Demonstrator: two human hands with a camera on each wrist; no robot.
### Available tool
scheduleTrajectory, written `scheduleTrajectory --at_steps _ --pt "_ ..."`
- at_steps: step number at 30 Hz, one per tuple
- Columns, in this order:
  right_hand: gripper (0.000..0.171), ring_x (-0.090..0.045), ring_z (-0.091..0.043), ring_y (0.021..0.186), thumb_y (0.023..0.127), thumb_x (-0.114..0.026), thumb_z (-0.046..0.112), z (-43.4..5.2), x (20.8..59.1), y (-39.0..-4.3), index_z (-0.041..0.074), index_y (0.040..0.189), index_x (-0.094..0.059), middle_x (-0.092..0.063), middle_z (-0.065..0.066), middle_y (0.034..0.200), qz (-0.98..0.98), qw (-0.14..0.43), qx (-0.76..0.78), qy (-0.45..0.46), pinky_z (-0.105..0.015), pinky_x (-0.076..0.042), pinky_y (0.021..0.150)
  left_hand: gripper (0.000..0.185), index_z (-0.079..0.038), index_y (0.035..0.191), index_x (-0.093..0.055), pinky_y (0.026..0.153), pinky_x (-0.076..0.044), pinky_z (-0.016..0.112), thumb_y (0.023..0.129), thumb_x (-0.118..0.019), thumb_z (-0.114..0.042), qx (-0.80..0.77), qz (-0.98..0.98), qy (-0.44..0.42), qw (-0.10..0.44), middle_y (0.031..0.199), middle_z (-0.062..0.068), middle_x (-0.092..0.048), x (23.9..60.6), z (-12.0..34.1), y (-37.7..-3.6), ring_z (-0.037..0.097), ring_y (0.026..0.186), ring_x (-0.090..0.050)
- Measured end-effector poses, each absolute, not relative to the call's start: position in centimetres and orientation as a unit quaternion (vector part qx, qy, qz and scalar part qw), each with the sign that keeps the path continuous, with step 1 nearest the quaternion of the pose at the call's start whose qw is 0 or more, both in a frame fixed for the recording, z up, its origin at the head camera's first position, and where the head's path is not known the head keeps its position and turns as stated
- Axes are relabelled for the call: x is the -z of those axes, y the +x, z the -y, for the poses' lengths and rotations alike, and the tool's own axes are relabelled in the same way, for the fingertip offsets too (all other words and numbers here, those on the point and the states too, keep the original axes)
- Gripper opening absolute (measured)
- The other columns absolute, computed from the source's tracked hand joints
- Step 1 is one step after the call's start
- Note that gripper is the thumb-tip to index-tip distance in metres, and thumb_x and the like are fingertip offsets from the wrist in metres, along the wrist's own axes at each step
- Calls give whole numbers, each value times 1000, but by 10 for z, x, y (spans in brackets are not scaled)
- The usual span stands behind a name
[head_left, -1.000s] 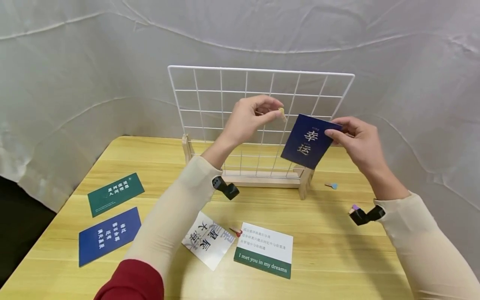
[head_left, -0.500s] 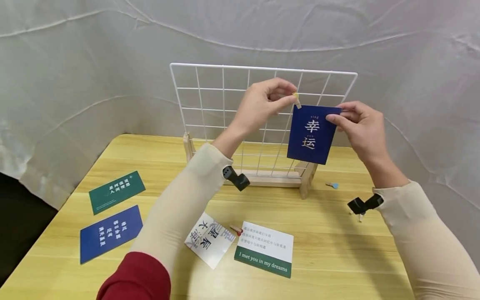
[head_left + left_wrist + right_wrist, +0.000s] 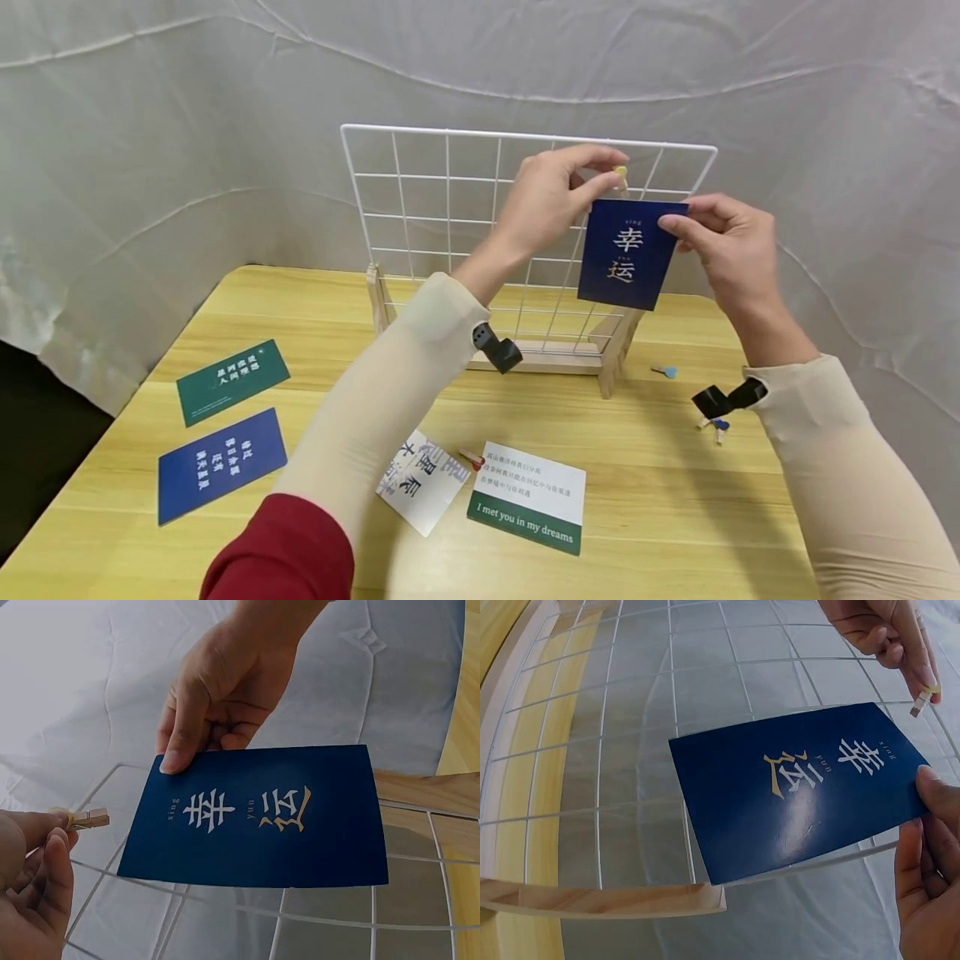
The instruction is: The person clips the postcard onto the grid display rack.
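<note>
Dark blue, flat and rectangular, a glossy card (image 3: pixel 630 254) bears two large white characters, the lower one with a gold stroke, and small lettering reading "xing" and "yun". It is held raised in front of the right half of a white wire grid (image 3: pixel 448 219) on a pale wooden stand (image 3: pixel 540 360); whether it touches the wires I cannot tell. The right hand (image 3: pixel 738 246) pinches its upper right corner, thumb on the printed face. The left hand (image 3: pixel 551 192) pinches a small wooden clip with a yellow top (image 3: pixel 91 818) between thumb and forefinger, just beside the card's upper edge and apart from it.

Five cards show in all: the raised one and four on the yellow wood-grain table (image 3: pixel 645 500), namely a green card (image 3: pixel 234 382), a brighter blue card (image 3: pixel 222 467), a white card with black and purple characters (image 3: pixel 423 483), and a white-and-green card (image 3: pixel 527 498). Five clips are visible: the pinched one, a red-topped clip (image 3: pixel 472 458) between two cards, a light blue-topped clip (image 3: pixel 665 371), a dark blue-topped clip (image 3: pixel 721 428), and a partly hidden clip (image 3: pixel 703 423) near it.
</note>
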State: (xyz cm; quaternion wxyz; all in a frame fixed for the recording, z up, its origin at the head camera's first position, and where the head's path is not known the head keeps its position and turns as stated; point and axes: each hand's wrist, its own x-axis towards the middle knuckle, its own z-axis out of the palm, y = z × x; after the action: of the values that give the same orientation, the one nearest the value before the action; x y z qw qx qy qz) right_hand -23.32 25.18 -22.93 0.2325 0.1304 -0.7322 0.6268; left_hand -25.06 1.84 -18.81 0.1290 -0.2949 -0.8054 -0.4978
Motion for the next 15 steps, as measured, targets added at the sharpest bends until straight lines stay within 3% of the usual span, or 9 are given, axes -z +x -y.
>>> scheduleTrajectory --at_steps 8,15 --pt "18 -60 -13 57 77 -83 3 -247 229 -236 -5 91 -74 -71 -3 74 705 241 -654 134 -19 -52 57 29 -21 123 -69 66 -48 18 96 -62 -31 457 828 -295 138 112 -12 -69 181 -29 -252 6 72 -62" --pt "22 -62 -13 58 73 -85 6 -244 230 -238 -4 86 -70 -69 -3 73 732 306 -599 102 -18 -53 55 31 -20 125 -67 73 -46 15 98 -60 -32 437 837 -295 146 118 -12 -68 177 -33 -255 4 78 -63"
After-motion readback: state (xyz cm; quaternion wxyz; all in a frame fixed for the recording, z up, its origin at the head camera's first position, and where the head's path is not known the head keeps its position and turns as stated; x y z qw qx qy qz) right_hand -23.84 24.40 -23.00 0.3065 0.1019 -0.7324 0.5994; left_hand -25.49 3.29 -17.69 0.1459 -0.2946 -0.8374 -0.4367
